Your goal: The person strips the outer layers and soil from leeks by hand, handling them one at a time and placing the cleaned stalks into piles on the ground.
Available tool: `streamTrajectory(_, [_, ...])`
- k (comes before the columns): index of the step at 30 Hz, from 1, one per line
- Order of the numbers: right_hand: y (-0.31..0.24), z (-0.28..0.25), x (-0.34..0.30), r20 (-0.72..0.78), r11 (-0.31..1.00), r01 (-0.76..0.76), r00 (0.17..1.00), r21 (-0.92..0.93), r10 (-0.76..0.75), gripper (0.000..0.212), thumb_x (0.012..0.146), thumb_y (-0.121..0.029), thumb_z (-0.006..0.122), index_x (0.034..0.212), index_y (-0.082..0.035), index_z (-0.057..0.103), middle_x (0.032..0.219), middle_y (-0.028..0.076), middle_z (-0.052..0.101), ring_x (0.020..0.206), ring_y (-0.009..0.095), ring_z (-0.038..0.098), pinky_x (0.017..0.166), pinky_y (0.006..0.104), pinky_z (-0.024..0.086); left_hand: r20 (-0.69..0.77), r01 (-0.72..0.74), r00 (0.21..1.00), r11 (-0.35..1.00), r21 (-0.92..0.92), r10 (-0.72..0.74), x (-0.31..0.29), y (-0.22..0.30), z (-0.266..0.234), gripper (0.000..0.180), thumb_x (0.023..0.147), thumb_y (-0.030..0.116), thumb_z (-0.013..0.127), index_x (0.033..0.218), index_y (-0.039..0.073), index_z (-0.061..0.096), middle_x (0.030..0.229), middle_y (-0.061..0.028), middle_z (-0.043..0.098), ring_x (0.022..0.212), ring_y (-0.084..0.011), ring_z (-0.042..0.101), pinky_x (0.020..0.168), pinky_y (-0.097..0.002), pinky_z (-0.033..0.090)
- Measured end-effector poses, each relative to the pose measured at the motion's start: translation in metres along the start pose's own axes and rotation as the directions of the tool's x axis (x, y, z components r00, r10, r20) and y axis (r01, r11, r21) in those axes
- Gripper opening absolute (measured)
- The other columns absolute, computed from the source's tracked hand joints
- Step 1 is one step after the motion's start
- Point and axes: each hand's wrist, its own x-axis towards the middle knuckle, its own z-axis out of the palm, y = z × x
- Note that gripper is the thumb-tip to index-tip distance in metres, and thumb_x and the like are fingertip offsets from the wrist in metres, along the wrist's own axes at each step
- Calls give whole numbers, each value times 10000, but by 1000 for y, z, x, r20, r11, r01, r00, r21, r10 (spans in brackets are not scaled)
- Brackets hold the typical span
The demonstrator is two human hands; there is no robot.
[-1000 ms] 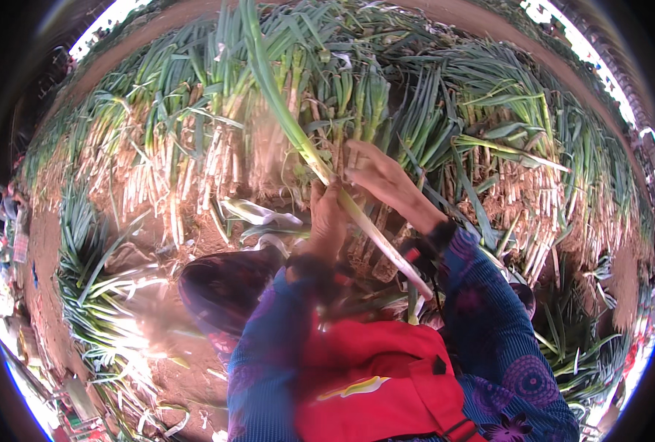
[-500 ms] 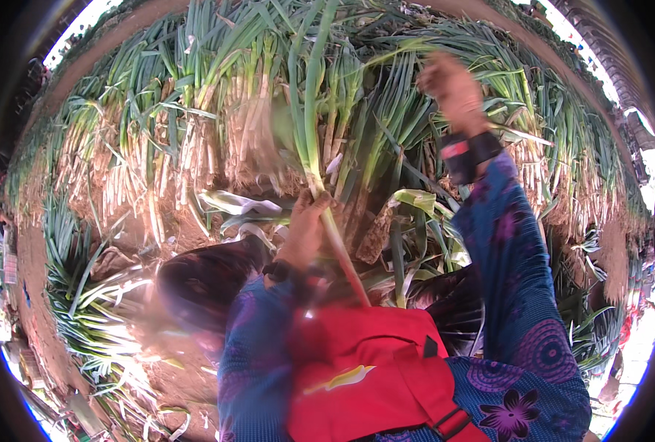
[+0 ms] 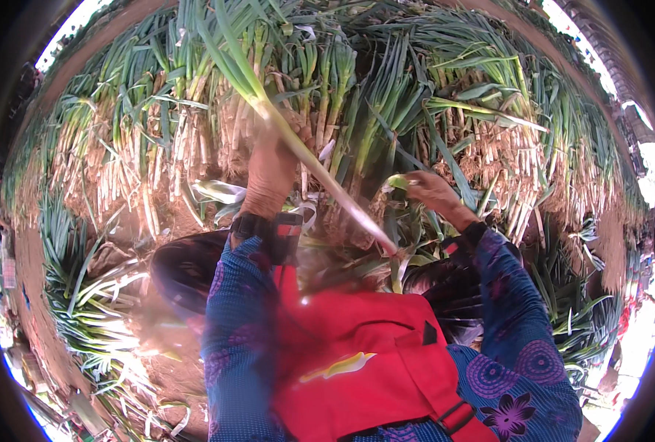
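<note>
Left hand (image 3: 272, 173) fingers wrapped round the long green onion (image 3: 333, 186) — slanting before the red apron (image 3: 386, 324); right hand (image 3: 433, 191) fingers pinch a leaf scrap (image 3: 396, 182). One-handed hold could let the stalk swivel, leaves snagging onion bundles (image 3: 335, 81).

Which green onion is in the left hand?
The single green onion slanting down rightward mid-picture: the left hand grips it; the rest lie in rows and piles.

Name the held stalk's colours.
The stalk in the left hand: green leaves, pale whitish base. Head view shows it.
</note>
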Motion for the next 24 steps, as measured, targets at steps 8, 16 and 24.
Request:
streamTrajectory(8, [-88, 71, -25, 176, 913, 248, 932, 324, -316, 367, 936, -255, 528, 1187, 9, 570, 1037, 63, 618, 980, 123, 552, 841, 290, 448, 109, 14, 994, 999, -43, -10, -7, -8, 29, 384, 1004, 279, 421, 1278, 10, 448, 1004, -98, 551, 957, -251, 585, 885, -459, 493])
streamTrajectory(16, [-82, 85, -31, 46, 896, 366, 920, 250, -389, 226, 909, -128, 543, 1074, -2, 632, 869, 60, 645, 778, 133, 594, 719, 302, 487, 241, -62, 968, 996, -59, 75, -9, 10, 33, 401, 995, 272, 446, 1288, -3, 449, 915, -78, 551, 894, -225, 574, 800, -392, 498])
streamTrajectory(24, [-102, 88, -19, 29, 856, 491, 869, -160, -493, 202, 795, -127, 591, 948, -12, 656, 765, 175, 637, 711, 292, 642, 665, 359, 494, 67, -129, 991, 976, 177, 119, -10, -1, 40, 417, 979, 299, 487, 1273, 4, 491, 909, -53, 554, 828, -196, 571, 762, -341, 486])
